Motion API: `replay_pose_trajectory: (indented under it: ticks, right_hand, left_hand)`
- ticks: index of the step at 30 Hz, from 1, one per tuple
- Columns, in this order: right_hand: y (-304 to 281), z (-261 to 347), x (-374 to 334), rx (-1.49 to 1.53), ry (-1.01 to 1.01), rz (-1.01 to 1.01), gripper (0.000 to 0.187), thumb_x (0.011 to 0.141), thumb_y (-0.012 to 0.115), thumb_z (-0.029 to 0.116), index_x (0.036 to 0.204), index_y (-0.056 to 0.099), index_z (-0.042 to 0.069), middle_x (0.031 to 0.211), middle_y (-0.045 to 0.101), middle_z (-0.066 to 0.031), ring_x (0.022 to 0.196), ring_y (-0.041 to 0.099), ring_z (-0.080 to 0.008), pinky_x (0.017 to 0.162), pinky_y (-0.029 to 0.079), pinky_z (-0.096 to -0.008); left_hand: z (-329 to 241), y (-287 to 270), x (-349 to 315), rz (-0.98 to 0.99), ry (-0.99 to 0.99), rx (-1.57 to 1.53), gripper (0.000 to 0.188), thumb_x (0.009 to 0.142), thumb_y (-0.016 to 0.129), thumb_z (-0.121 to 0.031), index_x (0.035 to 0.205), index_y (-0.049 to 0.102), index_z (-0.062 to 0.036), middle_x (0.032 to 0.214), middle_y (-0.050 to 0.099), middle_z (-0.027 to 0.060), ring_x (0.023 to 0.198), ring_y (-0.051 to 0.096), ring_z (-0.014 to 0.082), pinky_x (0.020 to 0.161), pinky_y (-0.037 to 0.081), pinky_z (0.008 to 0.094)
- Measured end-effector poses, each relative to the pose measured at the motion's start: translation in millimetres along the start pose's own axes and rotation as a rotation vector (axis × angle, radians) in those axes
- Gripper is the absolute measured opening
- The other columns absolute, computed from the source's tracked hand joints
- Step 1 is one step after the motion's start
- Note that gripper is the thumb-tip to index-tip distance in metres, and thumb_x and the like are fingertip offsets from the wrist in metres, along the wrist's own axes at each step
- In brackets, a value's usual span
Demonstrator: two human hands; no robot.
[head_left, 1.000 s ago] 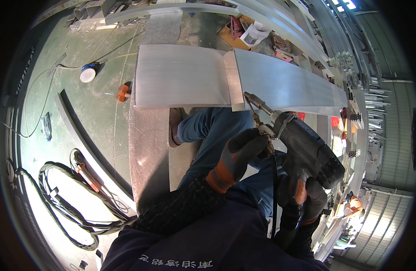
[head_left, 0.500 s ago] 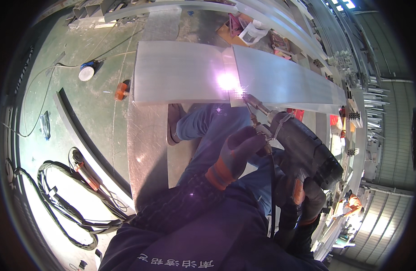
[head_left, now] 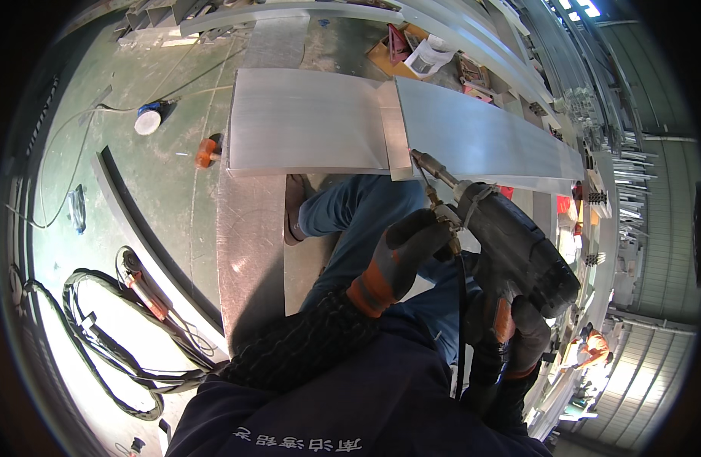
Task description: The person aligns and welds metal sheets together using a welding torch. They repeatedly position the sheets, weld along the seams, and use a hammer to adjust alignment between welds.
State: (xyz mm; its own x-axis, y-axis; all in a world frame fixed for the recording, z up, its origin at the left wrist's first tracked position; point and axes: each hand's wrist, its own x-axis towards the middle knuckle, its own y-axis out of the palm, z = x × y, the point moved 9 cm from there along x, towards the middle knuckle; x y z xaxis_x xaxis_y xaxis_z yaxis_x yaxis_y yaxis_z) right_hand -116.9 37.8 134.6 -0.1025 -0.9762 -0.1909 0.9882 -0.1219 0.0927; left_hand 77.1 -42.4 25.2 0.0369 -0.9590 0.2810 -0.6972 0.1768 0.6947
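My right hand, in a dark glove, wraps around the handle of a bulky black welding gun. An orange trigger piece shows beside its fingers. My left hand, gloved in grey with an orange cuff, closes on a brass hose fitting under the gun's nozzle; its fingertips are partly hidden. From that fitting a black hose runs down. The nozzle tip is at the lower end of a narrow strip between two wide metal panels, the left panel and the right panel.
Under the panels stands a brown-topped bench. On the floor lie an orange mallet, a curved metal channel, an angle grinder and coiled black cables. A cardboard box sits beyond. Another person in orange is far right.
The bright white-violet arc and sparks at the nozzle tip are gone, and the seam strip shows plainly. My hands and the welding gun have hardly moved.
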Motion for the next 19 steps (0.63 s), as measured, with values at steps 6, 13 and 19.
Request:
replay_pose_trajectory:
  ticks: [6, 13, 19]
  right_hand:
    - [8, 1, -5, -0.291, 0.072, 0.117, 0.044, 0.1, 0.066, 0.014, 0.139, 0.059, -0.006, 0.137, 0.066, -0.0161, 0.119, 0.068, -0.0243, 0.104, 0.052, -0.0366]
    - [9, 20, -15, -0.674, -0.086, 0.095, 0.042, 0.101, 0.065, 0.016, 0.136, 0.061, -0.006, 0.136, 0.066, -0.0177, 0.121, 0.067, -0.0235, 0.108, 0.05, -0.0372]
    - [9, 26, -18, -0.782, -0.19, 0.087, 0.039, 0.098, 0.071, 0.008, 0.137, 0.065, 0.002, 0.129, 0.071, -0.0098, 0.114, 0.069, -0.021, 0.099, 0.054, -0.0342]
  left_hand:
    - [-30, 2, -1, 0.034, 0.314, 0.357, 0.018, 0.106, 0.052, -0.007, 0.117, 0.064, 0.0017, 0.1, 0.066, 0.0132, 0.082, 0.067, 0.0197, 0.073, 0.056, 0.0322]
    - [-23, -1, 0, 0.016, 0.099, 0.169, 0.023, 0.105, 0.052, -0.017, 0.11, 0.066, 0.0015, 0.097, 0.065, 0.0116, 0.083, 0.065, 0.0192, 0.077, 0.053, 0.0327]
    - [-11, -1, -4, -0.009, 0.059, 0.095, 0.025, 0.103, 0.055, -0.02, 0.111, 0.067, 0.0001, 0.096, 0.065, 0.0102, 0.084, 0.063, 0.0181, 0.079, 0.052, 0.0329]
